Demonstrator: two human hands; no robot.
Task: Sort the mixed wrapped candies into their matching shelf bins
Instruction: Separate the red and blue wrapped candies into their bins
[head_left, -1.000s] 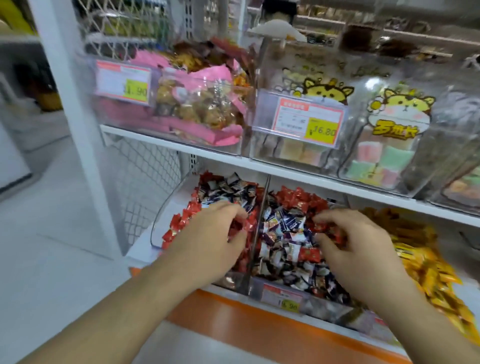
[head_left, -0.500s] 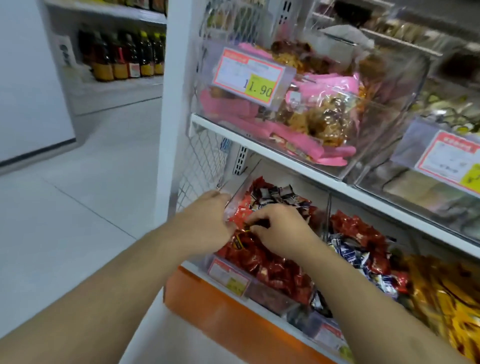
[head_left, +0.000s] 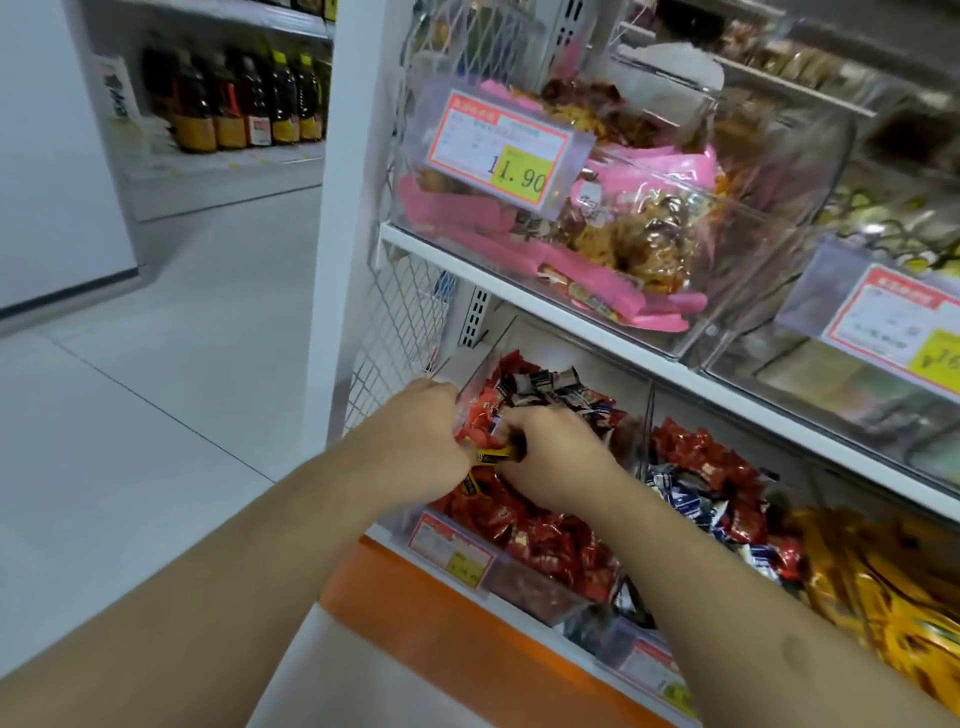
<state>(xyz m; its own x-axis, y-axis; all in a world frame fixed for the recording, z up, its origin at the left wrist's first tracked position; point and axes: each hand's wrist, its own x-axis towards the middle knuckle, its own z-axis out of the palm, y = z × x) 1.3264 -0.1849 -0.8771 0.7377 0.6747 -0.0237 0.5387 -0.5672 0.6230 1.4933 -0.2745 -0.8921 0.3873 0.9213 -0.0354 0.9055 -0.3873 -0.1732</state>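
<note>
Both hands are in the leftmost clear bin (head_left: 470, 382) on the lower shelf, which holds red wrapped candies (head_left: 540, 535) with dark blue-and-white ones (head_left: 550, 387) piled at the back. My left hand (head_left: 421, 441) sits at the bin's left wall, fingers curled around yellow-wrapped candies (head_left: 493, 457). My right hand (head_left: 556, 462) meets it from the right and pinches the same yellow wrappers. The middle bin (head_left: 701, 478) mixes red and blue-white candies. The right bin holds yellow wrapped candies (head_left: 883, 587).
The upper shelf (head_left: 519, 283) carries clear bins of pink snack packs (head_left: 613, 244) with price tags (head_left: 506, 150). A white upright post (head_left: 345, 208) and wire mesh side panel (head_left: 402, 312) stand left of the bins. Bottles (head_left: 239, 104) line a far shelf across the tiled floor.
The view swung left. My right hand left the middle bin and moved into the leftmost bin beside my left hand; both now hold yellow wrappers there.
</note>
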